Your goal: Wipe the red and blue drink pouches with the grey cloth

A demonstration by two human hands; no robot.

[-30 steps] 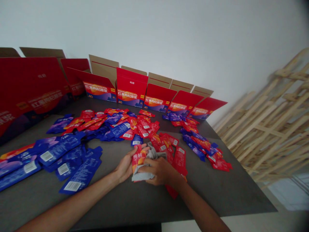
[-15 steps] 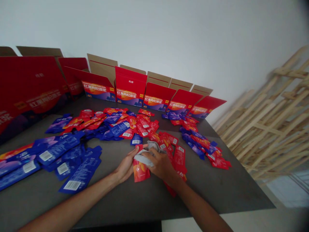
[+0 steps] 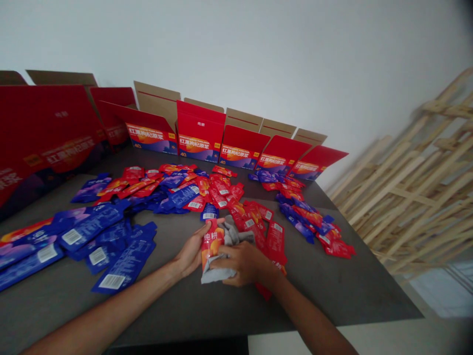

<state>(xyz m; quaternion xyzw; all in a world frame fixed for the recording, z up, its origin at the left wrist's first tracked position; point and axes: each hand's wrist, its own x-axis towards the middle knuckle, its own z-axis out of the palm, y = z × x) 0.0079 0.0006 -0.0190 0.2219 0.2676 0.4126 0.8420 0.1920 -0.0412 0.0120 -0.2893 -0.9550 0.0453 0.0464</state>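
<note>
My left hand [image 3: 192, 251] grips a red pouch [image 3: 212, 240] by its left side and top, with the printed front facing up. Bunched in my right hand [image 3: 242, 264] is a grey cloth [image 3: 218, 274], pressed over the pouch's lower end. The pouch's bottom edge is hidden under the cloth. Just right of my right hand lie several red pouches [image 3: 275, 241], partly covered by the hand and forearm. A small blue pouch [image 3: 210, 212] lies right above the held one.
A mixed heap of red and blue pouches [image 3: 181, 196] spreads over the dark table [image 3: 332, 296]. Large blue pouches [image 3: 123, 261] lie at left, a smaller pile [image 3: 310, 217] at right. Open red cartons [image 3: 199, 133] line the wall. Wooden frames [image 3: 406, 197] stand beyond the table's right edge.
My right hand has slid the cloth down the pouch toward its lower end. The pouch's upper front and its lettering now show. My left hand keeps its hold.
</note>
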